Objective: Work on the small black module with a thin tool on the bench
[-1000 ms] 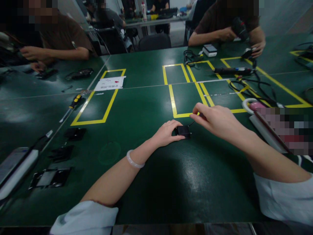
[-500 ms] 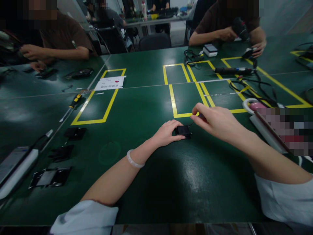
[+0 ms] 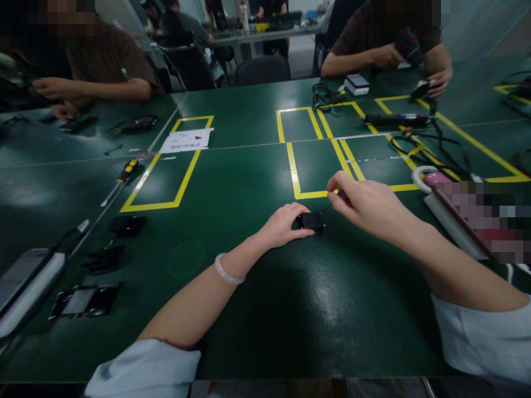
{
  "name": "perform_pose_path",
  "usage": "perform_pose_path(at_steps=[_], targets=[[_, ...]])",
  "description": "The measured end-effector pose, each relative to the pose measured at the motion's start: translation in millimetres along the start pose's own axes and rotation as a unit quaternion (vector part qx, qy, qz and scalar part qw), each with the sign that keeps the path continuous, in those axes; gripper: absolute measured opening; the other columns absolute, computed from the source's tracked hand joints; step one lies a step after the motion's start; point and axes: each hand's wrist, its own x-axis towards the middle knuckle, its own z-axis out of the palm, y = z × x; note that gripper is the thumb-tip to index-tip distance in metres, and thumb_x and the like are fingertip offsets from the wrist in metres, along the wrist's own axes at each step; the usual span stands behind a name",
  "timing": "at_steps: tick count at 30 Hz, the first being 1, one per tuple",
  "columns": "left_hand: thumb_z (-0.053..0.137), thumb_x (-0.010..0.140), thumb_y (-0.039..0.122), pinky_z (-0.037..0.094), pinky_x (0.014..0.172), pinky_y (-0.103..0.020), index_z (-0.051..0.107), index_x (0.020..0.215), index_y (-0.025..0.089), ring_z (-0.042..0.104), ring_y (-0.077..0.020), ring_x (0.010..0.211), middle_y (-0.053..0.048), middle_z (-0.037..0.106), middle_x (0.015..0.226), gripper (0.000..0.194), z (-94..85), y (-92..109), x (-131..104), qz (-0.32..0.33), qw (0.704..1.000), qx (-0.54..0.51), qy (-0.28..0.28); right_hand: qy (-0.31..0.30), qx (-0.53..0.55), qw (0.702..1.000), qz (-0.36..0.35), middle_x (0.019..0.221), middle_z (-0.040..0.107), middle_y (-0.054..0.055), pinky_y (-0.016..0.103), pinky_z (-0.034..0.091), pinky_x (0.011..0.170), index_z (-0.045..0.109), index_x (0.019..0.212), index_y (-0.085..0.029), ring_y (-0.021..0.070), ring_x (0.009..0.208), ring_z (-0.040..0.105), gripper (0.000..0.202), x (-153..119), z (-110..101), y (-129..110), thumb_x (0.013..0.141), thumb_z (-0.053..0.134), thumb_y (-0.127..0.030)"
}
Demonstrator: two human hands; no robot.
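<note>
A small black box-shaped part (image 3: 312, 221) rests on the green table ahead of me, with little bright pins at its edge. My left hand (image 3: 286, 225) grips it from the left, thumb on the near side and fingers on the far side. Pinched in my right hand (image 3: 359, 202) is the end of a thin dark wire or rod (image 3: 326, 209) that slants up from the box's far right corner. Whether it is a wire or a tool shaft I cannot tell, since my fingers cover its upper end.
Left lie several black parts (image 3: 102, 258), a yellow-black screwdriver (image 3: 128, 171) and a white device (image 3: 33, 287). Yellow tape outlines (image 3: 292, 166) and a paper sheet (image 3: 186, 141) mark the table (image 3: 249, 331). Black cables (image 3: 440, 149) lie right. Across, a person holds a power driver (image 3: 409, 48).
My right hand has shifted slightly right, away from the box, and a little more of the thin dark strand shows. My left hand and the box stay in place.
</note>
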Motion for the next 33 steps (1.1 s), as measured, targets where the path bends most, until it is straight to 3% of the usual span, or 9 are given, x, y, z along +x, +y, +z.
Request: perform_pose_path(at_steps=[4, 13, 20, 29, 33], targets=[[0.062, 0.084, 0.049, 0.044, 0.089, -0.037, 0.056, 0.115, 0.021, 0.055, -0.0248, 0.103, -0.008, 0.060, 0.111, 0.042, -0.3, -0.2, -0.1, -0.001, 1.000, -0.002, 0.000, 0.004, -0.026, 1.000, -0.005, 0.065, 0.064, 0.002, 0.027, 0.023, 0.052, 0.056, 0.096, -0.021, 0.0179, 0.057, 0.056, 0.032, -0.5, 2.8, 3.8, 0.095, 0.035, -0.046], [0.062, 0.085, 0.048, 0.044, 0.089, -0.037, 0.056, 0.115, 0.021, 0.055, -0.0243, 0.103, -0.007, 0.060, 0.111, 0.041, 0.3, -0.4, -0.9, 0.002, 1.000, -0.007, 0.003, 0.005, 0.001, 1.000, -0.017, 0.075, 0.067, 0.004, 0.027, 0.026, 0.052, 0.053, 0.105, -0.019, 0.0176, 0.060, 0.057, 0.024, -4.1, -1.2, 1.1, 0.093, 0.037, -0.032], [0.062, 0.085, 0.048, 0.044, 0.089, -0.037, 0.056, 0.116, 0.021, 0.055, -0.0242, 0.103, -0.008, 0.060, 0.112, 0.041, 0.1, -0.1, -0.9, -0.001, 1.000, -0.011, 0.003, 0.009, -0.026, 1.000, -0.009, 0.065, 0.064, 0.002, 0.027, 0.023, 0.052, 0.055, 0.097, -0.021, 0.0181, 0.056, 0.056, 0.032, -3.7, 1.4, 2.9, 0.095, 0.035, -0.045], [0.062, 0.085, 0.048, 0.043, 0.090, -0.036, 0.055, 0.114, 0.020, 0.055, -0.0241, 0.104, -0.008, 0.060, 0.111, 0.041, 0.8, -0.6, -0.6, 0.004, 1.000, -0.010, 0.003, 0.003, -0.005, 1.000, -0.004, 0.076, 0.068, 0.005, 0.028, 0.027, 0.053, 0.051, 0.108, -0.018, 0.0182, 0.060, 0.057, 0.024, -4.6, 0.0, 0.9, 0.093, 0.036, -0.031], [0.062, 0.085, 0.048, 0.043, 0.089, -0.037, 0.056, 0.115, 0.021, 0.055, -0.0240, 0.103, -0.007, 0.060, 0.112, 0.041, 1.2, -1.4, -0.6, 0.003, 1.000, -0.007, 0.006, 0.006, 0.003, 1.000, -0.007, 0.072, 0.067, 0.003, 0.027, 0.026, 0.052, 0.052, 0.103, -0.020, 0.0182, 0.060, 0.058, 0.027, -4.4, -0.3, 1.9, 0.095, 0.036, -0.040]])
